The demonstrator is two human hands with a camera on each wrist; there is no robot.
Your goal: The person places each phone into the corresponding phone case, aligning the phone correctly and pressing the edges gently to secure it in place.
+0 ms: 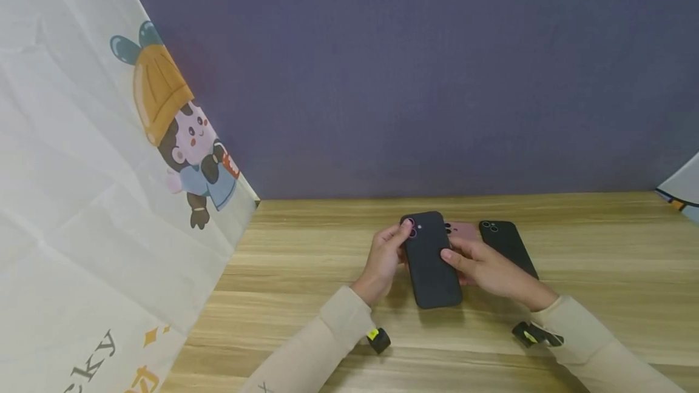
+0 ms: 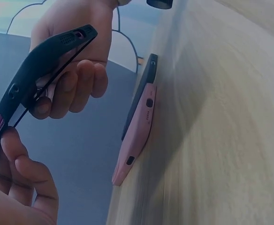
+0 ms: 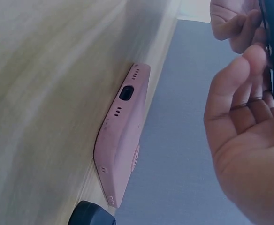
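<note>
Both hands hold a black phone case point(image 1: 434, 275) above the table, its back with the camera openings facing up. My left hand point(image 1: 381, 259) pinches its upper left edge, thumb beside the camera openings. The right hand point(image 1: 491, 268) grips the opposite long edge, thumb on the back and fingers underneath. In the left wrist view, the case's side wall shows cut-outs with pinkish colour in one of them. A pink phone case point(image 3: 123, 136) lies on the table, partly hidden behind the right hand in the head view. Another black phone case point(image 1: 508, 246) lies to its right.
The wood-grain table point(image 1: 306, 272) ends at a dark blue-grey backdrop point(image 1: 404, 77). A white printed cloth point(image 1: 65, 168) with a cartoon figure hangs on the left. Small black devices are strapped at both wrists, near the tabletop.
</note>
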